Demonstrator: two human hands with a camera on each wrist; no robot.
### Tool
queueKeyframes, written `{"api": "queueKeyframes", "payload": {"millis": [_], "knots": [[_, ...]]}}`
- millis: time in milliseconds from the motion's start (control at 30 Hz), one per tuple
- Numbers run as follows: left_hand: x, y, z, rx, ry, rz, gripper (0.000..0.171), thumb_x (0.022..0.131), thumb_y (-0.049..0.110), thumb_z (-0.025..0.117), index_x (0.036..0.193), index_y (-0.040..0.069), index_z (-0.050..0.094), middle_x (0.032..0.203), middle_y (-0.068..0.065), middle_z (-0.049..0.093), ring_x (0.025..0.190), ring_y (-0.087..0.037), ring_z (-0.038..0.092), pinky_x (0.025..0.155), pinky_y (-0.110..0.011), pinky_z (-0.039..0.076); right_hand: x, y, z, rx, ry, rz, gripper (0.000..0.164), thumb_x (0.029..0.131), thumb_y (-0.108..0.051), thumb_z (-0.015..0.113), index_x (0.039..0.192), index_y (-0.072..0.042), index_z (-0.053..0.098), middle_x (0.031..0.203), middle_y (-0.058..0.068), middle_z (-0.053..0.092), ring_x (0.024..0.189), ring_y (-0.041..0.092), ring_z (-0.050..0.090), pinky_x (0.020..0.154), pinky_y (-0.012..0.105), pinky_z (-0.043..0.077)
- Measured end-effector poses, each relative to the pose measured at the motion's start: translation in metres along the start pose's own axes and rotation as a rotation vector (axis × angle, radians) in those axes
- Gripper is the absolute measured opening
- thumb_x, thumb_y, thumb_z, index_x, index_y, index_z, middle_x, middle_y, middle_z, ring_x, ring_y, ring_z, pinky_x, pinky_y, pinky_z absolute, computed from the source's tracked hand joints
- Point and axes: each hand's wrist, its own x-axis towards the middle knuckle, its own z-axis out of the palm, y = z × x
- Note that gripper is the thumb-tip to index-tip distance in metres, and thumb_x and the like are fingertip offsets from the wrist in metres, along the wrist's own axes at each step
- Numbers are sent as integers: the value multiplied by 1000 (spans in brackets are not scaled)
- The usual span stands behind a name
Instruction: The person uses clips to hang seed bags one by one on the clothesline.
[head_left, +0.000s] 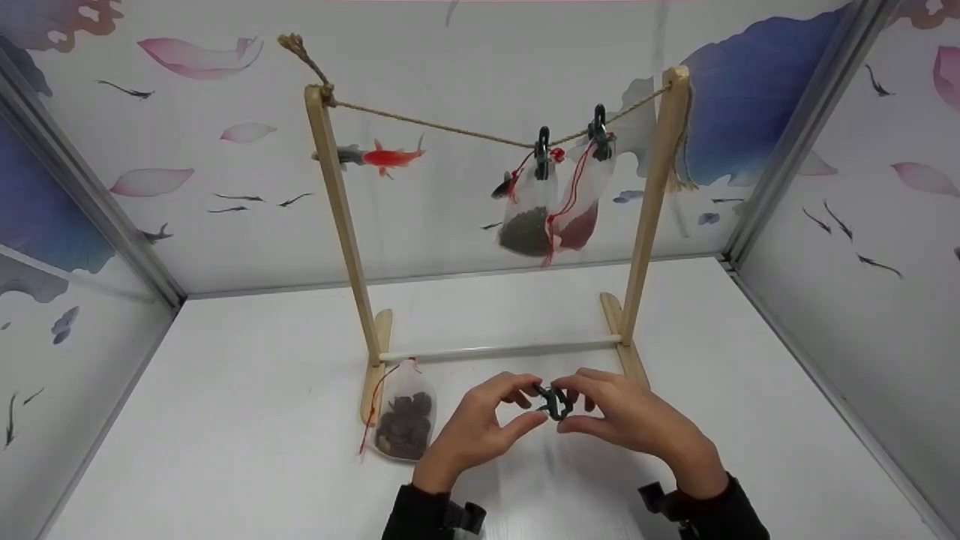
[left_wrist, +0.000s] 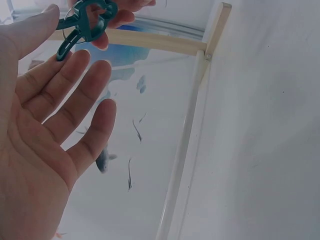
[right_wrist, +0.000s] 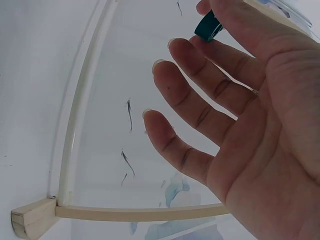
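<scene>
Above the table, both hands hold a dark green plastic spring clip [head_left: 555, 403] between them. My left hand [head_left: 482, 427] pinches its two handles between thumb and forefinger. The thumb and forefinger of my right hand [head_left: 637, 416] grip the jaw end, while the right wrist view shows only a bit of the green clip [right_wrist: 207, 27]. Beside the left hand, a drawstring mesh bag [head_left: 405, 431] of dark brown lumps lies on the table. Two more bags, one with green contents [head_left: 525, 231] and one with reddish contents [head_left: 579, 226], hang from a rope by similar clips.
A wooden stand with a left post [head_left: 341, 225] and a right post [head_left: 651, 217] carries the sagging rope [head_left: 427, 122]. A white crossbar [head_left: 502, 349] joins its feet. Printed walls enclose the white table [head_left: 225, 420] at the back and sides.
</scene>
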Motion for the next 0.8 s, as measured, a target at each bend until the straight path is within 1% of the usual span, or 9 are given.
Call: {"api": "queueKeyframes", "payload": {"millis": [200,300,433,500,533,667,800], "knots": [[1,-1,0,2,14,6,41,98,29,70,136,15,60,119,1,66,100,-18,68,91,-34,53,1,-1,0,0,-7,13,45,94,-38,73,129,-11,66,105,-5,67,84,6,61,71,28,55],[1,-1,0,1,18,4,41,98,29,70,135,14,60,118,0,66,98,-19,68,90,-34,53,2,-1,0,-5,-8,16,45,94,-38,73,129,-11,66,105,-4,67,84,6,61,71,27,54],[1,0,0,11,20,5,39,99,29,69,134,14,60,116,-2,67,97,-14,68,89,-34,53,2,-2,0,5,-3,16,44,94,-39,72,128,-12,66,105,-6,67,84,6,61,71,28,55],[1,-1,0,10,23,10,37,99,28,68,133,14,61,114,-4,67,97,-14,67,88,-34,53,1,-2,1,12,1,13,44,94,-41,71,127,-12,67,104,-7,67,84,6,61,72,29,55],[1,-1,0,14,25,11,36,99,28,68,132,15,61,113,-3,68,97,-13,67,87,-33,53,1,-2,1,15,3,11,44,94,-41,71,127,-13,67,104,-7,67,84,6,61,72,30,56],[1,-3,1,7,38,31,33,99,26,69,128,11,64,111,-1,68,95,-16,68,84,-32,54,2,-3,1,20,4,14,44,94,-43,71,126,-13,67,104,-8,66,85,6,61,72,31,56],[2,-4,1,7,55,50,31,98,25,69,124,8,66,108,2,69,93,-16,68,82,-33,56,2,-3,1,14,3,18,45,93,-44,71,126,-13,67,104,-8,66,85,12,64,72,29,55]]}}
